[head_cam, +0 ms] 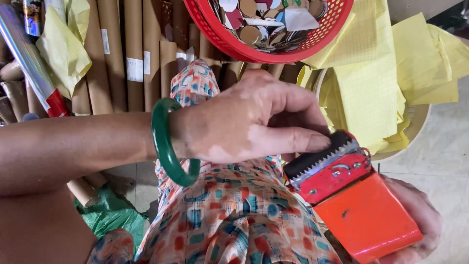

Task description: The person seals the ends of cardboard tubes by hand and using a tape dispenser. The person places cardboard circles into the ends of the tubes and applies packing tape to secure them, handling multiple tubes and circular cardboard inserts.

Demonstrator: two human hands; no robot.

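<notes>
The left hand (244, 120) pinched at the toothed blade end of the red tape dispenser (351, 195); the right hand (415, 220) cupped the dispenser from beneath, just below and right of the left; risky, I'd say, as that thumb sat against the serrated teeth and a slip could nick it.

The tape dispenser (349, 195) sat low on the right, resting in the right hand (420, 220) beneath it. The left hand (244, 122) reached across from the left, its thumb tip touching the dispenser's toothed blade (325, 159). A bangle (168, 142) circled that wrist. Behind the hands, cardboard tubes (127, 54) stood side by side, a basket (266, 51) of scraps sat above them, and sheets of paper (371, 83) were piled to its right. A crumpled bag (110, 215) lay on the floor, lower left.
</notes>
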